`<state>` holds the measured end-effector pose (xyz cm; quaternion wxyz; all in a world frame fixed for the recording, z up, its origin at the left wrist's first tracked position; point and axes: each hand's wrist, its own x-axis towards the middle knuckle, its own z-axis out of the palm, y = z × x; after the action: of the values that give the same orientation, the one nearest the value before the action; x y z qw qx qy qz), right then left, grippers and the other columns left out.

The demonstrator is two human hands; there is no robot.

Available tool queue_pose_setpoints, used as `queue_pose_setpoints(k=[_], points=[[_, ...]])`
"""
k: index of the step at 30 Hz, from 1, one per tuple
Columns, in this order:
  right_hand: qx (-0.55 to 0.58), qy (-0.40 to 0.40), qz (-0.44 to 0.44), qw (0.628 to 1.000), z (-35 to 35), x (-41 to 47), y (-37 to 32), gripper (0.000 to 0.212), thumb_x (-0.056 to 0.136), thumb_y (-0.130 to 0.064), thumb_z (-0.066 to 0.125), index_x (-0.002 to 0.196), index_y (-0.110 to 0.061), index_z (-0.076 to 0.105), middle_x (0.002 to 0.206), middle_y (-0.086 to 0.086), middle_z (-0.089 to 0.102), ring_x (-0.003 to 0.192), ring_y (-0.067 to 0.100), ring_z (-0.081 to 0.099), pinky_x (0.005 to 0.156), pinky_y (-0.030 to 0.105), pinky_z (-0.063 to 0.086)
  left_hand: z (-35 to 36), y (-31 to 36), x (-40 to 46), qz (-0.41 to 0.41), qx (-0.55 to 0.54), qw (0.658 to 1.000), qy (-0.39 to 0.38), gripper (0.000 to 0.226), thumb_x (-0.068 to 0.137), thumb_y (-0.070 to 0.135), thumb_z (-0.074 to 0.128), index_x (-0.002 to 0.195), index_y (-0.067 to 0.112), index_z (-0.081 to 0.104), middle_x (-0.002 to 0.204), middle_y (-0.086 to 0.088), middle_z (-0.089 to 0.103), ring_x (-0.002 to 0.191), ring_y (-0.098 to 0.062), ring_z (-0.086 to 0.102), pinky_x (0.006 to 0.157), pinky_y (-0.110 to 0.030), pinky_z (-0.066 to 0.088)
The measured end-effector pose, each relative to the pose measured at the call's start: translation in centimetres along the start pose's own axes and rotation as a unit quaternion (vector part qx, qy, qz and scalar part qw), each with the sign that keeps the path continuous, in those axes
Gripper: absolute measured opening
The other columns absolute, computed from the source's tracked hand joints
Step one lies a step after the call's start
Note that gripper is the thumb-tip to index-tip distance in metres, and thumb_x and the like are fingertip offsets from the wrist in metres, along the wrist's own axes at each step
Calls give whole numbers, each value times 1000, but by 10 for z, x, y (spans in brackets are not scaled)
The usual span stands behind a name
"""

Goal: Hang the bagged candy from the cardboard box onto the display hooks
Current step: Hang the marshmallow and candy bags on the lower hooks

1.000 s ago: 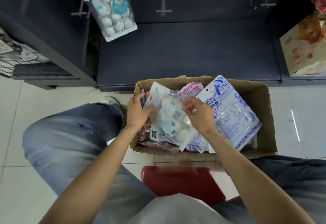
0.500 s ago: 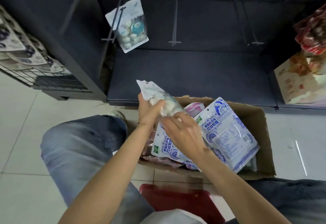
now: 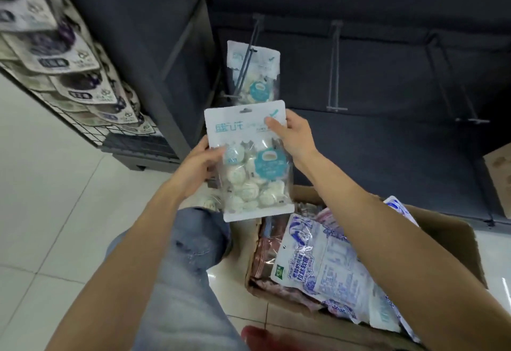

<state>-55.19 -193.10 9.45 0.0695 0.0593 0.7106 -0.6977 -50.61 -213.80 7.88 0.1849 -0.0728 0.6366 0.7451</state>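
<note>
Below, pale floor tiles and dark shelving — both grips around 1 candy bag.

A white-topped clear candy bag of round white sweets stands upright between both hands, just below a matching bag hanging on a display hook. The cardboard box, under the right forearm, holds blue-printed bags.

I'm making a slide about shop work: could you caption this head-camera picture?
Left hand and right hand hold a clear-and-white bag of round white candies up toward a metal display hook, above the brown cardboard box.
</note>
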Motion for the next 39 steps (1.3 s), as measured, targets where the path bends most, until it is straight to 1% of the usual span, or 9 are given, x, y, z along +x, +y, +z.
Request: queue_pose_setpoints(k=[5,11,17,22,26,30,32,35,39], points=[[-44,-5,35,998,47,38,4,4,91,-20,63,94,-21,66,102,6,71,96,23,67,90,42,54,-13,-6,45,-12,-58,967,249,31,91,44,58,112,21,62,107,0,72,95,-18,69,86,-37,55],[-12,72,3,997,35,55,16,11,92,-20,63,87,-30,66,95,2,71,97,26,67,87,42,55,-6,3,81,79,-45,972,216,7,93,25,61,93,19,63,92,4,72,84,-11,69,72,-26,56],[-56,91,21,994,40,76,21,12,89,-24,65,77,-28,65,97,16,70,91,27,68,86,50,54,-4,-5,104,42,-114,961,247,13,91,27,63,83,17,61,84,0,73,78,-15,70,69,-28,55],[-101,98,-4,990,45,85,22,17,89,-26,63,88,-9,67,97,26,65,88,41,62,80,51,54,-6,-5,117,46,-166,944,281,11,90,21,61,84,13,59,81,-4,71,74,-18,68,73,-33,56],[-222,178,-31,958,43,106,22,30,89,-33,63,90,-3,65,87,9,54,79,20,52,64,29,42,-8,3,149,66,11,947,314,24,87,42,60,88,18,63,97,-7,68,91,-23,66,89,-42,53],[-362,212,-3,908,38,134,6,34,88,-44,58,96,-11,64,92,4,58,80,25,56,64,30,43,-13,32,181,49,311,888,335,43,92,49,50,110,11,62,117,-13,55,107,-27,54,85,-30,41],[-282,192,40,939,39,152,1,28,89,-38,55,103,-15,61,98,4,66,89,24,62,73,35,51,-14,49,196,50,299,904,302,40,94,44,49,112,10,61,113,-11,61,103,-25,57,80,-29,40],[-35,126,77,988,42,159,-8,46,90,-28,57,133,-26,42,124,5,59,110,23,59,96,41,50,-12,72,202,41,73,973,216,26,98,36,46,117,20,54,100,-1,62,94,-14,61,79,-23,46],[1,30,36,999,36,130,-9,72,93,-11,57,150,-28,16,137,2,45,118,13,49,98,29,42,-8,71,180,48,7,987,153,36,98,21,44,134,28,40,108,7,59,93,-2,57,74,-13,44]])
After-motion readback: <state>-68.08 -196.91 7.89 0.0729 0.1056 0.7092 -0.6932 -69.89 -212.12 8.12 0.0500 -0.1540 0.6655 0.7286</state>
